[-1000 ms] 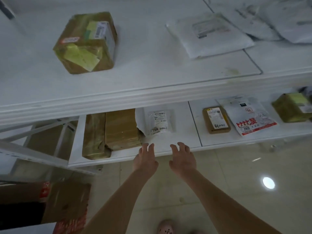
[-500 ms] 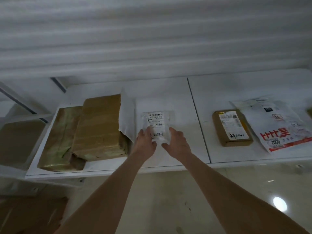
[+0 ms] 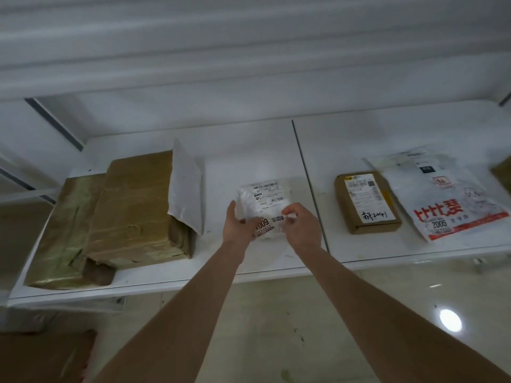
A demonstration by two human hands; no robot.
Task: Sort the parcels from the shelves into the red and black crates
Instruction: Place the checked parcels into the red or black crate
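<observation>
While the small white parcel (image 3: 262, 205) is held only along its near margins, a slip is judged the main hazard. The wrapping appears to be thin, glossy film, and an edge grip could let the contents sag and slide out past the front edge of the shelf (image 3: 193, 275) onto the floor (image 3: 276, 327). A second hazard is noted toward the left end of the shelf, where a white mailer (image 3: 185, 186) is propped upright against the large brown parcel (image 3: 132, 211); a careless withdrawal to that side could tip it. Neither crate is in view, so the destination cannot be confirmed, and a mis-sort is possible if the label (image 3: 265, 194) is not read.

The left hand (image 3: 235, 225) is recorded as partly closed, its digits wrapped round the parcel's left edge. The right hand (image 3: 301, 228) is curled tight, with the film pinched at the lower right edge. The parcel is located toward the front edge of the shelf, just left of the seam (image 3: 307, 189) between the two boards. Whether it is lifted clear or resting on the shelf cannot be told.
</observation>
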